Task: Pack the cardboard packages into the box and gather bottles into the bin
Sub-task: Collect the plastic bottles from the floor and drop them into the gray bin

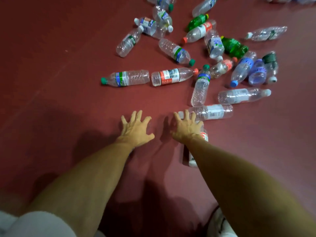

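Left hand [136, 130] and right hand [187, 128] are spread wide, empty; the probably light, crushable bottle [213, 111] at 1 o'clock is best gripped mid-body.

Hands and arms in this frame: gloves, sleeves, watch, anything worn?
No gloves, watch or rings show on the left hand or right hand. Both forearms are bare. A white sleeve covers the left upper arm; no right sleeve is in view.

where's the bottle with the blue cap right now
In the head view the blue-capped bottle lies on the red floor, right of centre, between a crumpled red-labelled bottle on its left and a purple-tinted bottle on its right.
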A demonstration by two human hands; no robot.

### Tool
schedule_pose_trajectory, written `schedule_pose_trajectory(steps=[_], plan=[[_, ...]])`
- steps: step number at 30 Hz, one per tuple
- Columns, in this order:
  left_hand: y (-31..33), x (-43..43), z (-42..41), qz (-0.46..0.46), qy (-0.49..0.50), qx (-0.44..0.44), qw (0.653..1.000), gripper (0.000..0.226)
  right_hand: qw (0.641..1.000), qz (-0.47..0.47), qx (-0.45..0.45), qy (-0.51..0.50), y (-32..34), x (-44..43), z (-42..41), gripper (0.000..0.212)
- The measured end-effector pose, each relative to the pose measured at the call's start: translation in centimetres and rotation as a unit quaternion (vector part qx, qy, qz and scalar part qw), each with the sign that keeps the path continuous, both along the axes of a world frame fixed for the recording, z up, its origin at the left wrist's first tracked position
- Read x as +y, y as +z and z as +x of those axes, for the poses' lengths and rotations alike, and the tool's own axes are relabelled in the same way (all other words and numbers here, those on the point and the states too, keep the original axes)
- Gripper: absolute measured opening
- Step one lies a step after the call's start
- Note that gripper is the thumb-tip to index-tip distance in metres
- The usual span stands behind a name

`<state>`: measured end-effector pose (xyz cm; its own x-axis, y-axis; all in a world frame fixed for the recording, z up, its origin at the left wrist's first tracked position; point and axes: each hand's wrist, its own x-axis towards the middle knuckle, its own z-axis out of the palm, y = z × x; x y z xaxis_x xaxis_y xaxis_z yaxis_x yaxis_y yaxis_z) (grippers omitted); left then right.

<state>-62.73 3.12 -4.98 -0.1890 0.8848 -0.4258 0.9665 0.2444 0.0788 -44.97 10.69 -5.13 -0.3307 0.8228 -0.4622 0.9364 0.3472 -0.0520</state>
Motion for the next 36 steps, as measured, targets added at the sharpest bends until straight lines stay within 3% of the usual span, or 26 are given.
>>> schedule_pose_trajectory(steps=[5, 8, 11, 17, 21, 26, 36], plan=[[-0.9, -1.7, 0.4, -0.048, 0.082, -0.043, 0.995, 0.083, 0.999, 0.024, -0.019, -0.029, -0.8, -0.5, 1.4, 0.074], [-1.6, -1.0, 1.8, -0.027, 0.109, -0.052, 0.992, 0.083, 0.991, -0.006, -0.085, -0.103, -1.8, -0.8, 3.0, 0.086], [-2.0, -0.6, 3.4, 0.000, 0.090, -0.043, 0.995, 0.082, 0.985, -0.038, -0.069, -0.151, -2.3, -1.5, 3.8, 0.090], [-1.6, 0.1, 3.4, 0.038, 0.100, -0.078, 0.991, 0.067, 0.996, -0.024, -0.019, -0.086, -2.6, -1.8, 4.9, 0.094], [-1.5, -0.2, 2.7, 0.005, 0.089, -0.066, 0.994, 0.076, 0.997, 0.003, 0.063, -0.036, -2.6, -1.9, 3.8, 0.082], [-0.6, 0.7, 2.1, -0.020, 0.061, -0.071, 0.995, 0.064, 0.996, -0.071, 0.038, -0.043, -2.7, -2.4, 2.1, 0.099], [-1.2, -0.5, 2.2, -0.078, 0.088, -0.127, 0.985, 0.093, 0.996, -0.079, 0.028, -0.042, -2.5, -2.9, 2.6, 0.106]])
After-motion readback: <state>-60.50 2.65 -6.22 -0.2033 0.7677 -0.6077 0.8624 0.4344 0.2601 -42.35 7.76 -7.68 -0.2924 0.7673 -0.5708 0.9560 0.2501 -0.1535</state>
